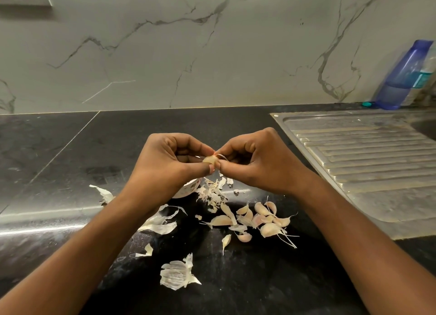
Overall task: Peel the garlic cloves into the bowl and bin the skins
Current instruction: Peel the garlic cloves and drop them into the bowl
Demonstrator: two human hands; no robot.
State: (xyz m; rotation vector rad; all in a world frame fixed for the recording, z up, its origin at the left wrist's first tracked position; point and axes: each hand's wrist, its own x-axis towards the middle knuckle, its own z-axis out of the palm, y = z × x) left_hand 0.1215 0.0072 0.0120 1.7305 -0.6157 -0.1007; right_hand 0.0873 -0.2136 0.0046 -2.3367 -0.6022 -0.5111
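Note:
My left hand (pixel 169 159) and my right hand (pixel 257 159) meet above the black counter, both pinching one pale garlic clove (pixel 210 159) between fingertips. A thin strip of skin (pixel 223 156) curls off the clove by my right fingers. A white bowl (pixel 186 189) sits on the counter under my left wrist, mostly hidden. Several unpeeled cloves (pixel 262 218) lie in a loose heap below my hands. Papery skins (pixel 213 192) lie scattered beside the bowl, and an emptied garlic husk (pixel 175 273) rests nearer to me.
A steel sink drainboard (pixel 368 163) takes up the right side of the black counter (pixel 59 154). A blue bottle (pixel 401 76) stands at the back right against the marble wall. More skin scraps (pixel 105 194) lie left of my arm.

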